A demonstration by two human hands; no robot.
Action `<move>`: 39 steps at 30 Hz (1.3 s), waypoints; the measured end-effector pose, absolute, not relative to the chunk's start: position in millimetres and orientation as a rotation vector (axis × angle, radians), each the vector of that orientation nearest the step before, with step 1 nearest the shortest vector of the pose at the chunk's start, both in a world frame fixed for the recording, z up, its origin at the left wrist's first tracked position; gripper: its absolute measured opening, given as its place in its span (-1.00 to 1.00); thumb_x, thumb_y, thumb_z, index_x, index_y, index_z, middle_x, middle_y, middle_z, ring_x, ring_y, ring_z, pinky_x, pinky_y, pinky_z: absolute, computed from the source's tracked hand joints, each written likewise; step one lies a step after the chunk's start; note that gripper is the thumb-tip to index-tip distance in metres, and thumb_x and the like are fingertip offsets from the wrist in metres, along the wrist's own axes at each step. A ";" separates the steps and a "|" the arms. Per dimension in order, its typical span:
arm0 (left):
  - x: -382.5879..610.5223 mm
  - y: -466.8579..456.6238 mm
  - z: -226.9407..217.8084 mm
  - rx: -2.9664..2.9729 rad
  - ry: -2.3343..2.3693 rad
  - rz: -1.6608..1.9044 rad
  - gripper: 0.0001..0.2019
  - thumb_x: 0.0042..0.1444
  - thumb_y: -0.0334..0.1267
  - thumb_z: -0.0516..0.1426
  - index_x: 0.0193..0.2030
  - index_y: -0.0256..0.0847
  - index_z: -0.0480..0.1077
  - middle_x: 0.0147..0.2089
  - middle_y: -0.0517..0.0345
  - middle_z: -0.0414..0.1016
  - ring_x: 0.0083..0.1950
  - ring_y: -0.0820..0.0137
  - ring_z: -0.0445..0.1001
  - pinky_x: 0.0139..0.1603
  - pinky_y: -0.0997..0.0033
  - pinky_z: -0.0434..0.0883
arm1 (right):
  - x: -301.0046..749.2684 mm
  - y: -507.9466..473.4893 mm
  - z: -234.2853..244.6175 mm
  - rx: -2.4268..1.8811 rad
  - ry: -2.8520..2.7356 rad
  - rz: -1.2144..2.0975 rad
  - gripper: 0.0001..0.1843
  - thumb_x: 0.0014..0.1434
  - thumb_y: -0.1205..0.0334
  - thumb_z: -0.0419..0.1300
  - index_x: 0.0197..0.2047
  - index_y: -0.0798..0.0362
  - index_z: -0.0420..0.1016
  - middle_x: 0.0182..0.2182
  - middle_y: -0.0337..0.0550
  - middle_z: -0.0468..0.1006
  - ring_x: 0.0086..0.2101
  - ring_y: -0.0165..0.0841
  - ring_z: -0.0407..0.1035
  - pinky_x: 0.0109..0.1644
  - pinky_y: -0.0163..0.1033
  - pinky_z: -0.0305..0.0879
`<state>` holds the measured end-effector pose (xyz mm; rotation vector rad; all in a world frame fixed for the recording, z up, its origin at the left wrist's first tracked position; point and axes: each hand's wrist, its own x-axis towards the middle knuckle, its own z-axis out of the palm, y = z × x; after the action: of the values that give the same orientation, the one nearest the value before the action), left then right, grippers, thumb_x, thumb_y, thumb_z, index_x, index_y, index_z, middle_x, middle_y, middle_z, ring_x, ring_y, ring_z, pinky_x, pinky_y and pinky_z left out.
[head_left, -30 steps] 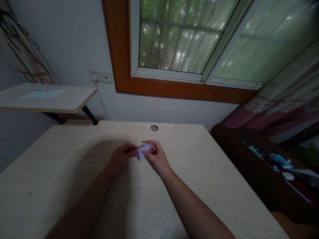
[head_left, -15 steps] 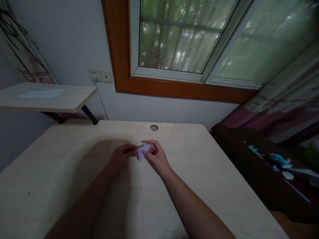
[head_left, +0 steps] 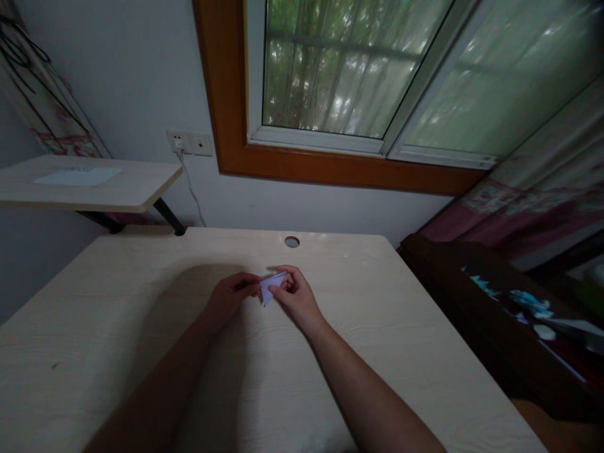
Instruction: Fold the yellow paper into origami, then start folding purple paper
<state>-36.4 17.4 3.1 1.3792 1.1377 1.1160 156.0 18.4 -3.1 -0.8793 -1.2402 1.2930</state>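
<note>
A small piece of folded paper, pale lilac and roughly triangular with one corner pointing down, is held between my two hands over the middle of the desk. My right hand grips it from the right, thumb on its front face and fingers behind. On the other side, my left hand pinches the paper's left corner between thumb and fingertips. The fingers behind the paper are partly hidden.
The pale wooden desk has a round cable hole near its back edge. A raised shelf bearing a paper sheet stands at the left. Beyond the right edge is dark furniture with assorted items on it.
</note>
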 end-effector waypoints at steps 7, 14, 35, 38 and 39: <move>-36.5 17.8 -4.2 1.346 1.127 1.124 -0.67 -0.04 -0.13 0.32 -0.13 -0.20 0.52 -0.28 0.10 0.60 -0.26 0.34 0.56 -0.18 0.35 0.49 | 155.9 17.2 -2.1 -0.899 -1.266 1.301 -0.48 -0.02 0.15 0.40 0.03 -0.07 0.40 -0.45 -0.35 0.33 -0.46 -0.43 0.20 -0.37 -0.31 0.15; -34.3 18.1 -5.0 1.344 1.053 1.127 -0.61 0.01 -0.18 0.31 -0.02 -0.19 0.42 -0.32 0.17 0.54 -0.28 0.40 0.53 -0.19 0.40 0.46 | 157.6 15.9 -4.1 -0.956 -1.361 1.269 -0.47 0.02 0.17 0.38 0.07 -0.09 0.40 -0.47 -0.37 0.33 -0.50 -0.45 0.14 -0.43 -0.32 0.08; -35.1 14.5 3.4 1.595 1.138 1.116 -0.77 0.08 -0.12 0.25 -0.16 -0.16 0.57 -0.23 0.10 0.58 -0.20 0.34 0.52 -0.16 0.40 0.43 | 159.5 21.5 -6.5 -0.904 -1.201 1.355 -0.47 -0.03 0.17 0.40 0.03 -0.09 0.39 -0.49 -0.38 0.37 -0.49 -0.44 0.17 -0.40 -0.32 0.14; -35.2 14.5 4.6 1.630 1.154 1.114 -0.77 0.10 -0.11 0.23 -0.15 -0.15 0.57 -0.22 0.10 0.58 -0.19 0.33 0.51 -0.15 0.40 0.41 | 159.1 21.5 -6.4 -0.886 -1.187 1.369 -0.47 -0.04 0.19 0.41 0.02 -0.09 0.40 -0.50 -0.39 0.36 -0.50 -0.45 0.17 -0.40 -0.32 0.14; -35.2 14.7 4.4 1.636 1.157 1.114 -0.77 0.10 -0.11 0.23 -0.15 -0.14 0.57 -0.22 0.10 0.58 -0.18 0.33 0.51 -0.15 0.40 0.41 | 159.0 21.5 -6.6 -0.877 -1.184 1.371 -0.47 -0.03 0.19 0.41 0.02 -0.09 0.40 -0.50 -0.39 0.36 -0.50 -0.45 0.17 -0.40 -0.32 0.14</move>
<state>-35.2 14.7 4.4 1.6363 1.1566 1.1139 159.0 21.5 -6.6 -0.8765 -1.1841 1.3711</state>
